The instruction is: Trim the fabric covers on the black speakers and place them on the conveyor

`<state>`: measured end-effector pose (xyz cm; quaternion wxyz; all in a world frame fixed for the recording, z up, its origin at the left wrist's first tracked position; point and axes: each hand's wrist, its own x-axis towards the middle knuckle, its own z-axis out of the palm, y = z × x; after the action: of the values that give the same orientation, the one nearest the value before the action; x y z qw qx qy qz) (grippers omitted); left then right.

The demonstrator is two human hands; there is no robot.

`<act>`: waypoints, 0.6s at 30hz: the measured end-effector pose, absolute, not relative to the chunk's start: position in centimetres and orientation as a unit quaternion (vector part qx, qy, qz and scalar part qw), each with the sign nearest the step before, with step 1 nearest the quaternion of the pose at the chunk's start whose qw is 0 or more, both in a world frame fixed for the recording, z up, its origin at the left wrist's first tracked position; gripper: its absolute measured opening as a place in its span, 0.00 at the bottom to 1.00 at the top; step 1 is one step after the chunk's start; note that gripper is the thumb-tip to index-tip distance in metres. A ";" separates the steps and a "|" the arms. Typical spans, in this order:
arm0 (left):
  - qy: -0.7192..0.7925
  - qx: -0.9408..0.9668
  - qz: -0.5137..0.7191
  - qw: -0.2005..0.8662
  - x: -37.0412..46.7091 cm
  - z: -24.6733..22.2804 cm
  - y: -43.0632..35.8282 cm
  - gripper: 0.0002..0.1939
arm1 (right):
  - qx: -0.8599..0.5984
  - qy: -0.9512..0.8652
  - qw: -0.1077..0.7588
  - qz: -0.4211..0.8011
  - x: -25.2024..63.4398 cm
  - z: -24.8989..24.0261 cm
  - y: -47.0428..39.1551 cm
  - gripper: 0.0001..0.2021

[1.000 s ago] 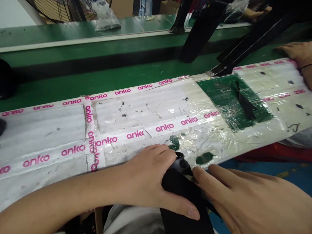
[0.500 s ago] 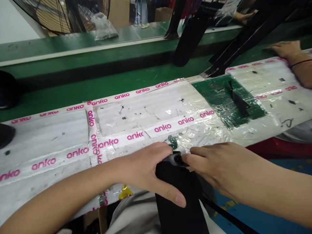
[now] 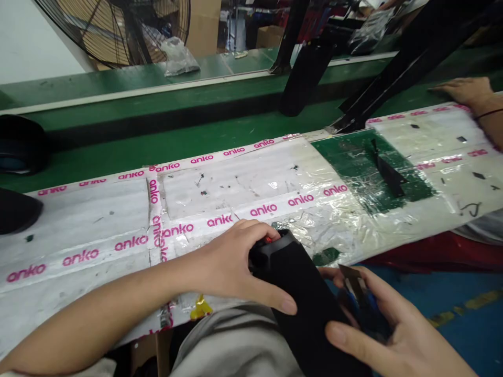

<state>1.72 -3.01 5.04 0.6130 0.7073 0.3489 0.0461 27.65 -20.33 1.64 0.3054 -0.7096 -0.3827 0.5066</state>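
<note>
Head view shows the black tube (image 3: 310,309) slanting from the bench's near edge toward the near right, beside the person's lap (image 3: 231,345). Its far end sits by the bench (image 3: 220,193), probably so that the rim is easy to see and reach. The left hand (image 3: 239,264) wraps that end firmly, fingers curled over the rim and thumb spread along the upper face; this looks like a brace to stop the tube rolling. A small red spot (image 3: 268,239) shows at the rim, too little to identify. The right hand (image 3: 387,327) is partly curled about a blue tool (image 3: 359,293) with a flat metal tip pointing up and to the left; the tool is blurred, so its kind is unclear. The right thumb lies against the tube's right side, perhaps to help steady it.

Half a second ago the right fingertips were at the rim, close to the left hand; now they are lower and nearer, and the tool has come into sight. The tube has turned, its rim showing more. A dark strip that trailed to the right no longer shows. The black scrap (image 3: 387,170) on the bench's right has stayed put.
</note>
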 end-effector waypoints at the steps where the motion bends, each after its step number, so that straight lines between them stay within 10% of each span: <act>1: 0.330 0.716 0.062 0.612 1.6 4.7 -2.8 0.40 | -0.703 -0.364 0.333 0.513 28.0 1.7 -19.9 0.36; 9: 0.225 0.773 0.163 0.570 2.0 2.6 -3.0 0.28 | -0.671 -0.331 0.379 0.544 29.8 0.6 -19.4 0.35; 18: 0.188 0.809 0.147 0.538 2.3 1.5 -2.8 0.40 | -0.652 -0.320 0.408 0.553 31.2 -1.4 -20.1 0.35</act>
<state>2.29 -2.78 1.47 0.5379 0.8086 0.1881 0.1467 31.22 -20.10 -1.39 0.4076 -0.6520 -0.3202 0.5534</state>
